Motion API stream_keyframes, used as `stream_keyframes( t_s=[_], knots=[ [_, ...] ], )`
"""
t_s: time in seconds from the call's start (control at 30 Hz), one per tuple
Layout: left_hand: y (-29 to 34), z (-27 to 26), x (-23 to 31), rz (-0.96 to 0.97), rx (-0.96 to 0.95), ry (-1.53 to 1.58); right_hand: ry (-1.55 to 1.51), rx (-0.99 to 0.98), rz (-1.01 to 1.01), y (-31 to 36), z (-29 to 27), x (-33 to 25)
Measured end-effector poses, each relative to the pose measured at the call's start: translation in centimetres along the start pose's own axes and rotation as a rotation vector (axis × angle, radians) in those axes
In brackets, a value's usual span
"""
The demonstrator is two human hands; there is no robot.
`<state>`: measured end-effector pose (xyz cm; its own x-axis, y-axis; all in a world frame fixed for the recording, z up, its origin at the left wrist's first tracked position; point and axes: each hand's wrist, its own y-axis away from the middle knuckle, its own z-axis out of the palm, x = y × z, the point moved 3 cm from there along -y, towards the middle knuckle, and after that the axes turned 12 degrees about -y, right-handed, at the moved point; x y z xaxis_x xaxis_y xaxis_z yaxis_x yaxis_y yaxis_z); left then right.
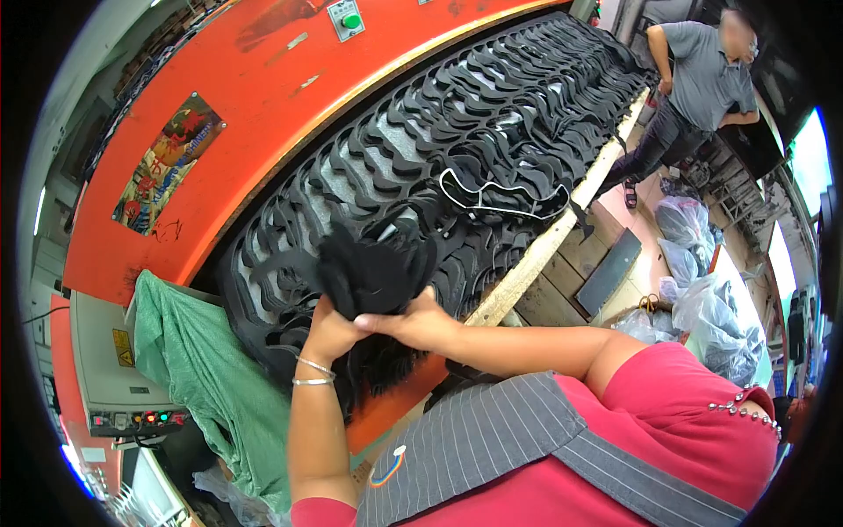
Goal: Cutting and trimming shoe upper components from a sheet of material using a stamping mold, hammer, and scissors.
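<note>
We have the bundle (pixel 376 270) of black pieces between our 2 hands, just beyond the thumbs and touching each hand. Our left hand (pixel 328 334) closes on its near left side, our right hand (pixel 425 323) on its near right, the right thumb pointing across toward the left hand. The grip is narrow, and neither hand looks nearer the bundle than the other; some fingers are hidden behind it. The pieces bunch and curl away from us, so we cannot tell a clear long axis.

Beyond the hands lie the strips (pixel 461 114), wavy and black, in a bed whose length runs off to the far right. The white-edged piece (pixel 505 195) lies among them, ahead and right of the hands, nearer the right one. The board (pixel 527 263) borders the strips beyond the right hand. The green cloth (pixel 198 360) hangs left of the left hand.
</note>
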<state>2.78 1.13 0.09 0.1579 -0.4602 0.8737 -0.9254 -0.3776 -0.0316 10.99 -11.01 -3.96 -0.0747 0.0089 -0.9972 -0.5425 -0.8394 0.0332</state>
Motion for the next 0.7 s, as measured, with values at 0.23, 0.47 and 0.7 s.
stream_keyframes(
  t_s=[0.23, 0.47, 0.7],
  knots=[
    [-6.8, 3.1, -1.8, -0.205, -0.429, 0.059, -0.683, 0.331, 0.183, -2.7, -3.2, 1.3],
    [-2.6, 1.8, 0.7, -0.130, -0.060, 0.447, -0.304, 0.301, -0.211, -0.8, 0.6, -1.7],
    [-2.0, 1.1, 9.2, 0.183, -0.017, -0.220, -0.217, -0.002, -0.722, 1.8, 0.1, -14.5]
  ],
)
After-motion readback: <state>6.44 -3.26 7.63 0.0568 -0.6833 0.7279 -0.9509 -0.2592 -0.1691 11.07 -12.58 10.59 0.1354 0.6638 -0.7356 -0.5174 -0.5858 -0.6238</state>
